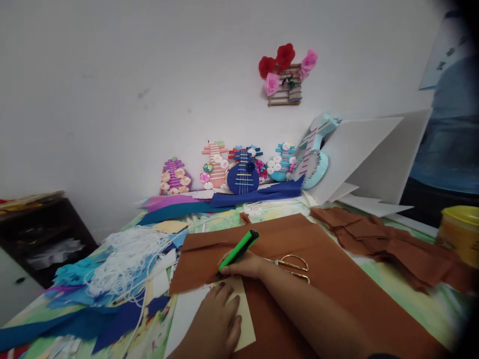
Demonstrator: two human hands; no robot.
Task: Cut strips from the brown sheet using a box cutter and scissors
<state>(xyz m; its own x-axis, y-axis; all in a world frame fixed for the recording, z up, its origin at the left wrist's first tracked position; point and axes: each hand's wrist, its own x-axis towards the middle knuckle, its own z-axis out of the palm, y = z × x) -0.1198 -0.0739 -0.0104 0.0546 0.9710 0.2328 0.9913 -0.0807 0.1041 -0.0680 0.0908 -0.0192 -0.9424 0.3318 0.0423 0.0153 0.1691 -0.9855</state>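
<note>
My right hand [241, 265] is closed around a green marker [239, 248] with a black end, its tip pointing down at the brown sheet [209, 259]. Below it, my left hand [219, 316] lies flat with fingers spread, pressing on a pale yellow card [244, 319]. That card and a white sheet [185, 311] lie over the near left part of the brown sheet. Gold-handled scissors [294, 263] rest on the brown sheet just beyond my right wrist; their blades are partly hidden by my hand.
A heap of white string [125, 257] and blue scraps [75, 324] cover the table's left side. Crumpled brown paper [389, 242] and a yellow-lidded tub [462, 234] stand right. Along the wall are decorated paper instruments [243, 178] and leaning white boards [359, 154].
</note>
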